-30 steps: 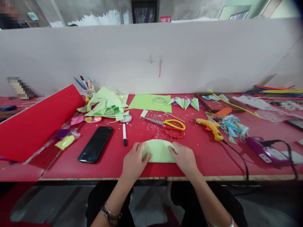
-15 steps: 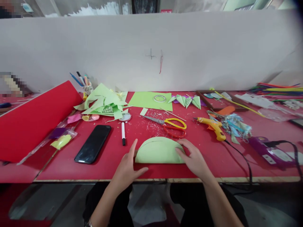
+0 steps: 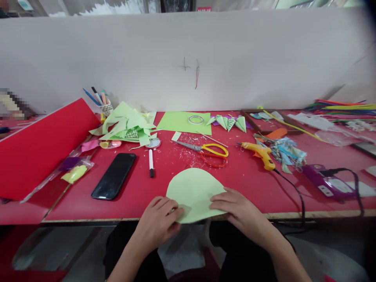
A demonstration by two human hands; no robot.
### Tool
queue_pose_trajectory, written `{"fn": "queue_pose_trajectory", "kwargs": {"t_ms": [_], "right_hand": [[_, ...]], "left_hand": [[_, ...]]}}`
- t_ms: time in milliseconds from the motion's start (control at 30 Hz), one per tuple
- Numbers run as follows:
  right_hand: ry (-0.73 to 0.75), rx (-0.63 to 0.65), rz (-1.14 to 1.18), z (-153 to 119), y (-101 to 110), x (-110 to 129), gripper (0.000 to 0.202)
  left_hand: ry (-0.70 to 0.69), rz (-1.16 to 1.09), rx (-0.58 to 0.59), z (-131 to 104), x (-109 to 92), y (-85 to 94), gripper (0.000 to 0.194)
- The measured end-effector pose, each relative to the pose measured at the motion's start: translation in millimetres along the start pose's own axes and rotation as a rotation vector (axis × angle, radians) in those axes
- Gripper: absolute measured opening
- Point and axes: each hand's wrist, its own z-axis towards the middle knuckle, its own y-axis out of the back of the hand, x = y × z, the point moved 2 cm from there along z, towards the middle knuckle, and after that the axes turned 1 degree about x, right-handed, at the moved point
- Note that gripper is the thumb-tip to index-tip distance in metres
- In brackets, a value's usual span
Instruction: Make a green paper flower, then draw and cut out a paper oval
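A pale green paper circle [image 3: 196, 192] lies opened out at the near edge of the red table, its lower rim reaching slightly over the edge. My left hand [image 3: 163, 217] is closed on its lower left side, fingers curled over the paper. At the right side, my right hand [image 3: 235, 207] grips the paper with fingers on top; its thumb is mostly hidden. Just beyond the circle are scissors [image 3: 205, 149] with yellow and red handles. A white marker with a black end [image 3: 151, 163] lies to the upper left.
To the left are a black phone [image 3: 114, 176] and a large red board [image 3: 44, 147]. Green paper scraps [image 3: 129, 123] pile up behind. Several small green paper cones [image 3: 230, 123] sit at the back. A yellow glue gun [image 3: 260, 153] and a purple device [image 3: 327, 182] lie right.
The green paper was folded into a half circle and is now opened out toward me. My left hand has gone from spread fingers beside it to gripping it; my right hand has shifted slightly nearer.
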Motion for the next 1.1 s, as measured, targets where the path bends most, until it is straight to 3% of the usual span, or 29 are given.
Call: {"fn": "queue_pose_trajectory", "kwargs": {"t_ms": [133, 233, 400, 467, 600, 767, 1100], "right_hand": [[0.003, -0.074, 0.057, -3, -6, -20, 0.035], [-0.038, -0.077, 0.028, -6, -8, -29, 0.035], [-0.133, -0.070, 0.120, 3, -4, -28, 0.022], [-0.214, -0.118, 0.120, 12, -4, -29, 0.028], [-0.363, -0.160, -0.099, 31, -9, -35, 0.037], [-0.433, -0.194, -0.248, 43, -12, -44, 0.040], [-0.608, -0.079, -0.421, 61, -10, -39, 0.032]], "left_hand": [[-0.009, -0.058, 0.084, 2, 4, -3.7, 0.045], [0.012, -0.066, 0.117, 1, 6, -5.7, 0.042], [0.141, -0.214, 0.038, 2, 9, -7.9, 0.022], [0.241, -0.258, -0.018, 6, 12, -9.9, 0.022], [0.440, -0.247, -0.015, 16, 20, -14.6, 0.028], [0.602, -0.141, 0.042, 24, 24, -15.2, 0.028], [0.749, 0.040, 0.111, 39, 26, -18.3, 0.027]]}}
